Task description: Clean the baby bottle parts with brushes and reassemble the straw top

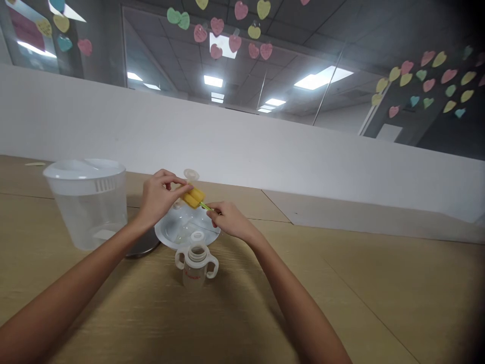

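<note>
A bottle brush with a yellow sponge head [193, 197] and a thin green handle is held above a white bowl [163, 236]. The fingers of my left hand [161, 194] are pinched on the sponge end. My right hand [228, 218] is closed around the green handle. In the bowl there seems to be clear liquid. Just in front of it stands an uncapped, see-through baby bottle [194, 275] with two white side handles and red print. A small pale ring [197, 237] shows behind the bottle's mouth, at the bowl's near side.
A tall translucent plastic bucket [89, 212] stands on the wooden table [303, 288] at the left. Between it and the bowl lies a dark round object [144, 246], partly hidden by my left forearm. Behind the bowl is a clear round piece [191, 174]. A white wall [242, 144] borders the table.
</note>
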### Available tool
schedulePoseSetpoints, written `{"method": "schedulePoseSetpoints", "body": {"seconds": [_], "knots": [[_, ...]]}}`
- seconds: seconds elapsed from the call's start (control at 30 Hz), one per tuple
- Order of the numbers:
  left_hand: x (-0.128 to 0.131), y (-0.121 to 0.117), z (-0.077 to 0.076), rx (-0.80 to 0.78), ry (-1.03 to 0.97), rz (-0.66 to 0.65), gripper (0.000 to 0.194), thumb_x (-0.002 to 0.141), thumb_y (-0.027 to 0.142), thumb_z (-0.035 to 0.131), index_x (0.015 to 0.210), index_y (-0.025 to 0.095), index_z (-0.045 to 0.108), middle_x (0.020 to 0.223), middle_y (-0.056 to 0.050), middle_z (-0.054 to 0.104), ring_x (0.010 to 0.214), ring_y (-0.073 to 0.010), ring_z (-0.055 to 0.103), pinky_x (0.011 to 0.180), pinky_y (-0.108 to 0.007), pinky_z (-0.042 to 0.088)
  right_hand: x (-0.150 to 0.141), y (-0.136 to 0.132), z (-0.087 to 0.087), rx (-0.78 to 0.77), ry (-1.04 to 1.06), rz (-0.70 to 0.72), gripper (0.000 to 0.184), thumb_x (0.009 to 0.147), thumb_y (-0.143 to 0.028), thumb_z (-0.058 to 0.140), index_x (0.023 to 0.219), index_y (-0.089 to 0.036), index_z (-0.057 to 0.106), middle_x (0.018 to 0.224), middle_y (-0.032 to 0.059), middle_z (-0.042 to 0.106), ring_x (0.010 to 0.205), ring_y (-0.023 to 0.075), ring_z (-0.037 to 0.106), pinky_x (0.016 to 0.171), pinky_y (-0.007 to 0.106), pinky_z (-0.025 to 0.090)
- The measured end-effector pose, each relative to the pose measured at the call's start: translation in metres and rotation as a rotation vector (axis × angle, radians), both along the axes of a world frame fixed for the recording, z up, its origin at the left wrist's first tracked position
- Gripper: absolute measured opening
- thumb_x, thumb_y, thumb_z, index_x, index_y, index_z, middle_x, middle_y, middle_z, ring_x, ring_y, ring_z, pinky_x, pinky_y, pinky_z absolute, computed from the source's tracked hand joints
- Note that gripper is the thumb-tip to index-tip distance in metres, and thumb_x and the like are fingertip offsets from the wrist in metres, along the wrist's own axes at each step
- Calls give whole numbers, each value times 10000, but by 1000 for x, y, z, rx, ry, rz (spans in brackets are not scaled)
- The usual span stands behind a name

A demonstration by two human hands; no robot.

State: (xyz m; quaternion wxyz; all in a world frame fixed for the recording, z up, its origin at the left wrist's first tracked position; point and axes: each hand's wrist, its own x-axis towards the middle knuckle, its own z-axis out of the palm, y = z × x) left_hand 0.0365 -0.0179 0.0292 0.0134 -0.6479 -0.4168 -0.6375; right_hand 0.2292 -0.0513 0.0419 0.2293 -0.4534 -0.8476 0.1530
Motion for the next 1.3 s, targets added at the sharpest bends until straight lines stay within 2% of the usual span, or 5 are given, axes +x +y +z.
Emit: {"method": "schedulePoseSetpoints", "body": {"seconds": [0.17, 0.3, 0.53, 0.87, 1.3], "knots": [[-1, 2, 0, -66, -28, 1, 230, 635, 444, 708, 720, 232, 726, 724, 2, 609, 592, -120, 483, 565, -253, 402, 3, 3, 1, 7, 213, -152, 222, 846, -191, 398, 782, -146, 605, 556, -29, 522, 497, 86, 440, 522, 195, 315], [-1, 7, -5, -185, -15, -153, 304, 753, 456, 587, 855, 204, 724, 877, -37, 689, 763, -171, 599, 685, -278, 453, 7, 4, 3, 26, 319, -152, 244, 865, -250, 389, 912, -158, 610, 550, -43, 515, 436, 73, 399, 494, 192, 316], [-2, 13, -8, -218, -102, -289, 345, 744, 381, 588, 993, 149, 639, 806, -48, 693, 770, -189, 638, 714, -295, 476, 5, 2, 2, 41, 124, -161, 219, 851, -178, 400, 784, -146, 606, 549, -17, 544, 470, 84, 433, 503, 195, 313], [-3, 10, -5, -100, 11, -7, 250, 676, 417, 650, 827, 219, 667, 927, -25, 630, 933, -207, 567, 892, -339, 412, 5, -3, 7, 3, 31, -123, 243, 844, -162, 416, 878, -151, 656, 569, -13, 566, 518, 94, 469, 548, 196, 327], [1, 9, -3, -218, -181, -258, 256, 687, 392, 632, 835, 192, 692, 987, -51, 629, 995, -214, 556, 923, -341, 397, 6, -2, 5, -15, 45, -89, 275, 847, -164, 414, 958, -158, 666, 574, -5, 564, 543, 101, 495, 542, 193, 343]]}}
